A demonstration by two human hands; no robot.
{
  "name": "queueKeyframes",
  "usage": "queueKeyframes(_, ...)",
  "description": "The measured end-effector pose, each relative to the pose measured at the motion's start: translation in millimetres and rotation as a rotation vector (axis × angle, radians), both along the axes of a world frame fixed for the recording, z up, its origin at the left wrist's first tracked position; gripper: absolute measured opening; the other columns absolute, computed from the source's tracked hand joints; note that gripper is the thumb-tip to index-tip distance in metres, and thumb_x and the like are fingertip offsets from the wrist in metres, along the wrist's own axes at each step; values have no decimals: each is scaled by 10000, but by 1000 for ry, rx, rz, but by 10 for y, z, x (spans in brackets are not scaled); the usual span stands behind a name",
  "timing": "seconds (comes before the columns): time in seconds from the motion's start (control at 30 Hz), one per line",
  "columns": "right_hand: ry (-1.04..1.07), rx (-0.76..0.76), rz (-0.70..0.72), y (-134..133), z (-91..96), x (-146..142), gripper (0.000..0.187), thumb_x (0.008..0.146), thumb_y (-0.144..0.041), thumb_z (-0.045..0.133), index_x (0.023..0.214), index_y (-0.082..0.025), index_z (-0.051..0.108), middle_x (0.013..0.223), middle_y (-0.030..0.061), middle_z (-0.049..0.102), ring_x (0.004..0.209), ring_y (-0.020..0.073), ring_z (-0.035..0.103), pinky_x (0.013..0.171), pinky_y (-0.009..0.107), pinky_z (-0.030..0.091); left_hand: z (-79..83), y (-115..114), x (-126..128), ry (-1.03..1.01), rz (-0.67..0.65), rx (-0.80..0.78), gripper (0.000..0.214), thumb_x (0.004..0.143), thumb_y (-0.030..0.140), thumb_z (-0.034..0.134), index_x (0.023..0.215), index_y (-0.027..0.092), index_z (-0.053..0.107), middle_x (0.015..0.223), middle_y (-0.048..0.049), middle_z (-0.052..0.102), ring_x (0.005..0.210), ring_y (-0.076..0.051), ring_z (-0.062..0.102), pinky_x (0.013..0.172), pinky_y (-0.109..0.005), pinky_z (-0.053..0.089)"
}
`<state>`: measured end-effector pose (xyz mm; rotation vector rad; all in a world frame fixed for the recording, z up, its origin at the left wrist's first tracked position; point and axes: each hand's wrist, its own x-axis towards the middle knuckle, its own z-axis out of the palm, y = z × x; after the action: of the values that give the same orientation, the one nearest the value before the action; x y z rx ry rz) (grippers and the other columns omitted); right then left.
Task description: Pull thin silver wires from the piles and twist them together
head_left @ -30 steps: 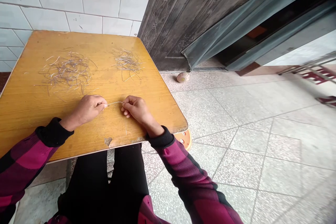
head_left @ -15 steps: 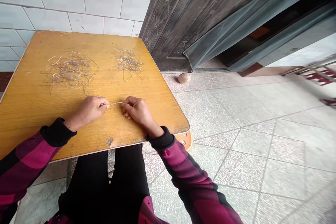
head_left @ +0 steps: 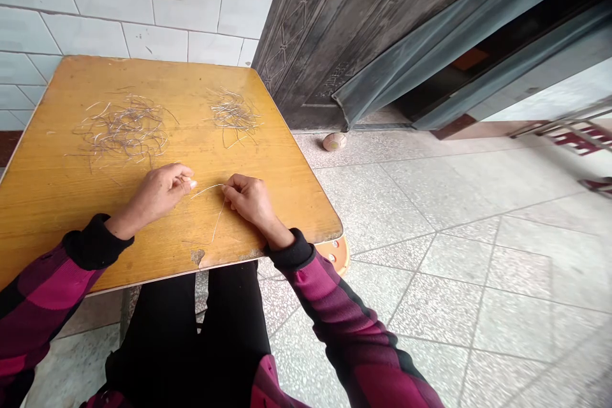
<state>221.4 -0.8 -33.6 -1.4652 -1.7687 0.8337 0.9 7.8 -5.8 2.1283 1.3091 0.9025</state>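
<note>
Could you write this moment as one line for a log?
right hand: pinching thin wire strand | left hand: fingertips close to strand's end | wooden tabletop: two wire tangles

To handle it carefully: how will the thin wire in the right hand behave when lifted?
The thin silvery wire strand seems springy but bendable: it forms a smooth curve toward the left hand, its tail bending downward. It is probably very light, and may snag the tangled wire pile.

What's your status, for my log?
Right hand pinching thin silvery wire; left hand at its far end. Two wire tangles beyond, on yellow wooden table.
</note>
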Motion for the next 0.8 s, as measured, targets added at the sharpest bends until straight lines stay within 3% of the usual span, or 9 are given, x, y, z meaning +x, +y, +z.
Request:
queueKeyframes(0.1, -16, 11, -22, 7, -7, 9, 173, 828, -252, 548, 668, -188, 564, 553, -24, 576, 530, 100, 488, 553, 227, 373, 7, 5, -19, 19, 22, 14, 194, 860, 327, 571, 903, 161, 663, 847, -53, 729, 713, -155, 655, 643, -262, 497)
queueKeyframes(0.3, -40, 27, -1, 5, -20, 14, 184, 832, -245, 541, 658, -190, 558, 522, -35, 533, 521, 98, 464, 547, 225, 356, -103, -18, 30, 206, -143, 62, 124, 840, 217, 593, 829, 186, 713, 795, -33, 727, 701, -159, 645, 656, -271, 473)
queueKeyframes(0.57, -90, 55, 90, -5, 18, 12, 190, 837, -214, 535, 651, -182, 553, 555, -29, 551, 533, 94, 468, 579, 229, 361, -205, 79, -34, 340, -41, 213, 212, 876, 191, 530, 808, 201, 730, 807, -40, 707, 763, -188, 634, 681, -297, 461)
queueKeyframes(0.7, -159, 113, 63, 16, 35, -1, 173, 811, -198, 564, 640, -177, 567, 561, -28, 553, 537, 91, 469, 584, 230, 363, -154, 20, 12, 331, -3, 279, 166, 871, 189, 553, 907, 178, 714, 913, -70, 682, 867, -212, 621, 769, -326, 482)
queueKeyframes(0.8, -81, 43, 26, 26, 26, -19, 180, 824, -213, 548, 649, -176, 568, 528, -31, 557, 490, 84, 480, 548, 222, 378, -71, -131, 112, 295, 12, 338, 174, 885, 199, 548, 965, 147, 694, 989, -103, 658, 929, -227, 608, 806, -339, 475)
